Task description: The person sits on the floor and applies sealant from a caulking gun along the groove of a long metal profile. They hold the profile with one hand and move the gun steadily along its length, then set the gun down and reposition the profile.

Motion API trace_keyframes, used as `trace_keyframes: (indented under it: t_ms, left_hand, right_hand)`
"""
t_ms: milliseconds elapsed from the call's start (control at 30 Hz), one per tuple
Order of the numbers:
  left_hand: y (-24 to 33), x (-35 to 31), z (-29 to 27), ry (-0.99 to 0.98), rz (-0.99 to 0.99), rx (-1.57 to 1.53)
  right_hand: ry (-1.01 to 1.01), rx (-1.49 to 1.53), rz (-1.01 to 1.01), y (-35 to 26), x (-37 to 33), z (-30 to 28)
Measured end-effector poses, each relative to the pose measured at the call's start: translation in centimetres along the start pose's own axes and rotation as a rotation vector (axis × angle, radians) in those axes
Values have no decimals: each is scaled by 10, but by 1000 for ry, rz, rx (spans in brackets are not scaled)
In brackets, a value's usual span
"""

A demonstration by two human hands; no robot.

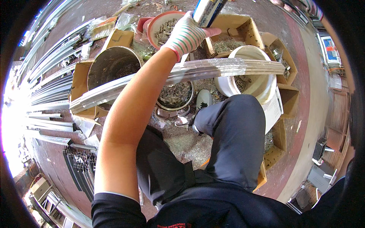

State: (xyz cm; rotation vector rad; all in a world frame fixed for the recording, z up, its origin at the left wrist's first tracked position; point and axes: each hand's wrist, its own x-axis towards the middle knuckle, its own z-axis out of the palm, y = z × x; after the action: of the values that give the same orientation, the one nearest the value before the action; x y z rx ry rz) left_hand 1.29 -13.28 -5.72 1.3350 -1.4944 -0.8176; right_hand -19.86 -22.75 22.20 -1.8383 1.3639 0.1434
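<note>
My left hand [186,36], in a white glove with pink and green stripes, is raised at the top middle. It is closed around a blue, white and silver cylindrical can [208,13], whose upper end is cut off by the frame. The thumb sticks out to the right below the can. Under my left forearm lies a bundle of long silver metal strips [213,68], wrapped in clear film, reaching across a large drum and a white bucket [266,81]. My right hand [313,8], in a striped glove, shows only partly at the upper right rim; its fingers cannot be made out.
Around my legs stand a brown drum [110,66], a red-rimmed basin [154,28] of small metal pieces, a round tin [193,95] of metal pieces and several cardboard boxes [243,26]. Long metal profiles [57,57] lie across the floor at left. A paper sheet [273,114] hangs beside my right knee.
</note>
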Motion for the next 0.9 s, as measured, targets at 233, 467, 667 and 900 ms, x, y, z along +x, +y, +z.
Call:
trace_keyframes:
  t_ms: [233,467,667,900]
  left_hand:
    - [6,6,15,-36,1,-75]
    - [10,13,30,-45,-48,-47]
    - [17,18,40,-60,-51,-91]
    - [28,20,47,-91,-57,-69]
  right_hand:
    - [22,8,54,12,-2,-9]
    - [61,43,92,21,-8,-14]
    - [44,59,66,28,-9,-18]
    - [0,35,54,50,-7,-40]
